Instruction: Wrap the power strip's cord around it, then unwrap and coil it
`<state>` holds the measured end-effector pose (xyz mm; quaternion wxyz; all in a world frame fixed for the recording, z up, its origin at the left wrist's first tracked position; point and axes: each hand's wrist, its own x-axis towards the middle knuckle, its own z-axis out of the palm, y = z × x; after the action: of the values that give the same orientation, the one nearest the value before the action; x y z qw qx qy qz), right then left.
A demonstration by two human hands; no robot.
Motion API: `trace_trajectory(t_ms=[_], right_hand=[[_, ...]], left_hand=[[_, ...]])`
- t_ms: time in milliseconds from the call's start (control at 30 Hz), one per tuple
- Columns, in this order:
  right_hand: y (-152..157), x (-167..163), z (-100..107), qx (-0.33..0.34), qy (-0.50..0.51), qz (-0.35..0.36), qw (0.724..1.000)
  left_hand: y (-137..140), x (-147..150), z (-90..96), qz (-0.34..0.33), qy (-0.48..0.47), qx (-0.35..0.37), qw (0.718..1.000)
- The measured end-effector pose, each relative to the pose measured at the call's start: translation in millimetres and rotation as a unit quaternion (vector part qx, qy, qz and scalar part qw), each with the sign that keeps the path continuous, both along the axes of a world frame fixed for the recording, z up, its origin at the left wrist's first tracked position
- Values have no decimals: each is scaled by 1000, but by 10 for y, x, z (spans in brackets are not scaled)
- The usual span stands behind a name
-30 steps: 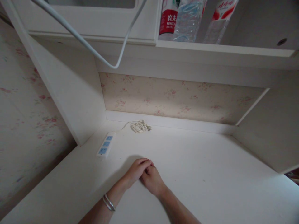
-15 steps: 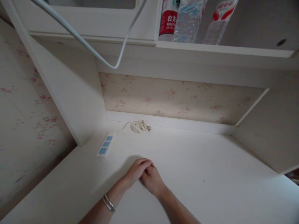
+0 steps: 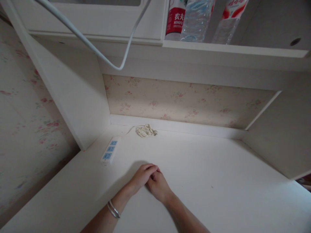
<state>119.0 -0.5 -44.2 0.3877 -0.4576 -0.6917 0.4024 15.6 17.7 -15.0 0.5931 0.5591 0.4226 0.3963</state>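
On the white desk (image 3: 194, 165), my left hand (image 3: 143, 174) and my right hand (image 3: 159, 186) rest together, pressed against each other. The left fingers are closed over the top of the right hand. The right hand is closed too, its fingers mostly hidden under the left. No object shows in either hand. Two silver bangles (image 3: 113, 208) circle my left wrist. Nearest to the hands, up and to the left, lies a white power strip (image 3: 110, 149) with blue sockets. Its coiled cream cord (image 3: 145, 130) lies behind it, close to the back edge.
Above the desk runs a white shelf (image 3: 230, 51) holding several plastic bottles, one a water bottle with a red label (image 3: 175, 20). A white cable (image 3: 97, 51) hangs in a loop at the upper left. White side panels (image 3: 70, 87) and floral wallpaper (image 3: 155, 100) enclose the desk.
The view has tilted very slightly. Both hands keep the same clasped pose, and nothing on the desk has moved.
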Motion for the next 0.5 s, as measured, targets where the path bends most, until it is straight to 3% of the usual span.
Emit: trace_trajectory(t_ms=[267, 400, 500], right_hand=[[6, -1, 14, -7, -2, 1, 1000], [-5, -8, 5, -6, 10, -17, 1000], [37, -27, 27, -51, 50, -41, 997]], left_hand=[[0, -6, 20, 2, -12, -18, 1000], [16, -14, -17, 5, -70, -44, 997], [52, -13, -55, 54, -137, -71, 986]])
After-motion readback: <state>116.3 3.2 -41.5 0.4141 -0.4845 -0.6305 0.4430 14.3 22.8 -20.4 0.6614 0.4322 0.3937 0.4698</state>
